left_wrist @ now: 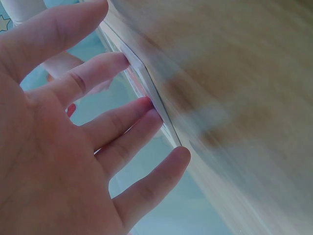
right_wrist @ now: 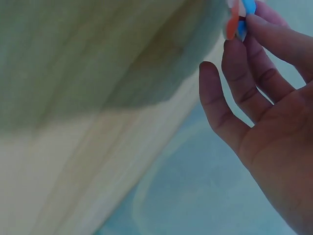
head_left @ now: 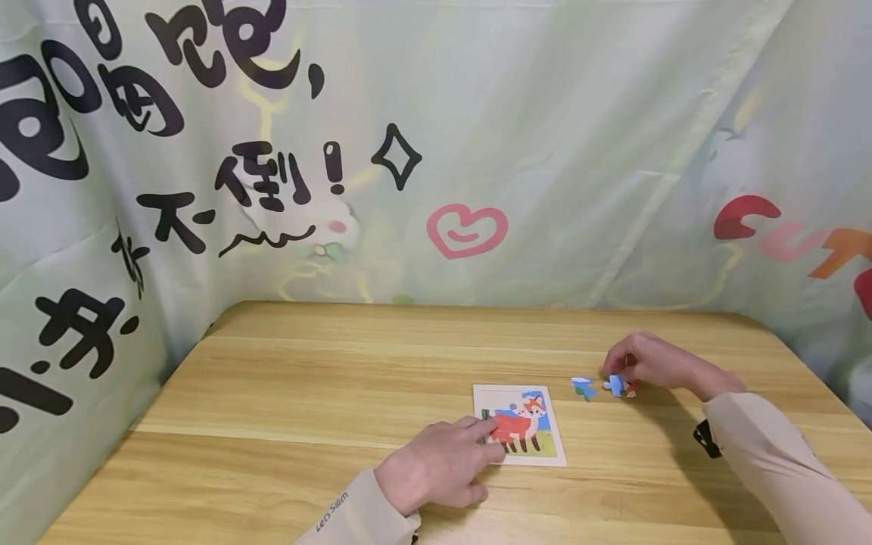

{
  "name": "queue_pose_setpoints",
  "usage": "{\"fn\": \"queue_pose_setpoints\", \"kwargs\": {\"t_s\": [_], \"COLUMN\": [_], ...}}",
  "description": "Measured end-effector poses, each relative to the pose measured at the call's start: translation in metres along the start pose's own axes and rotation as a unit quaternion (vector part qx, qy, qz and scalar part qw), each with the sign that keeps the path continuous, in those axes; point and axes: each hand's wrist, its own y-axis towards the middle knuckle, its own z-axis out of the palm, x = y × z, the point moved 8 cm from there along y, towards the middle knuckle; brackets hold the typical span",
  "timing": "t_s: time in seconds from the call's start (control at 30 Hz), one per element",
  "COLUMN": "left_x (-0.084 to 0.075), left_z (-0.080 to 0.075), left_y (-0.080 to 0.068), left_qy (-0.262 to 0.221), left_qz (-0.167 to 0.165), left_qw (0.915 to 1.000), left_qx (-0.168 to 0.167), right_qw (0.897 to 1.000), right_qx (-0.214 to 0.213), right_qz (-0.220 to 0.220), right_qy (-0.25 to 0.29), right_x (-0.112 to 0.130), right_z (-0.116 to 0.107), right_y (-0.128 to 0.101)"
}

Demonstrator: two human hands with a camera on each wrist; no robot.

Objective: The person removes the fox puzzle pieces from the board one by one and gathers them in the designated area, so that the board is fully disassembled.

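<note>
A square jigsaw puzzle (head_left: 526, 433) in a white frame shows a red fox on grass. My left hand (head_left: 443, 462) rests its fingertips on the frame's left side. Its fingers (left_wrist: 122, 122) are spread and nearly straight along the edge in the left wrist view. Right of the frame, my right hand (head_left: 643, 359) bends over loose pieces, its thumb and fingers pinching a puzzle piece (right_wrist: 234, 19) with orange and blue on it. In the head view, a blue piece (head_left: 615, 386) and a reddish piece (head_left: 631, 390) show right at its fingertips.
Another loose piece (head_left: 583, 387), blue, white and green, lies between the frame and my right hand. The wooden table (head_left: 306, 393) runs back to a printed fabric curtain (head_left: 545, 151), which also hangs along the left and right sides.
</note>
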Motion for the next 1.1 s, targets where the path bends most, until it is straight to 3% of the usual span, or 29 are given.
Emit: {"fn": "queue_pose_setpoints", "kwargs": {"t_s": [0.37,0.63,1.1], "left_x": [0.0,0.0,0.0], "left_z": [-0.001,-0.001,0.0], "left_y": [0.0,0.001,0.0], "left_qy": [0.004,0.009,-0.005], "left_qz": [0.002,0.002,0.006], "left_qw": [1.0,1.0,1.0], "left_qx": [-0.003,0.0,-0.005], "right_qw": [0.999,0.999,0.999], "right_qx": [-0.007,-0.026,-0.014], "right_qz": [0.036,0.013,-0.029], "right_qy": [0.009,-0.026,-0.007], "right_x": [-0.008,0.0,0.036], "right_z": [0.002,-0.004,0.004], "right_y": [-0.002,0.001,0.017]}}
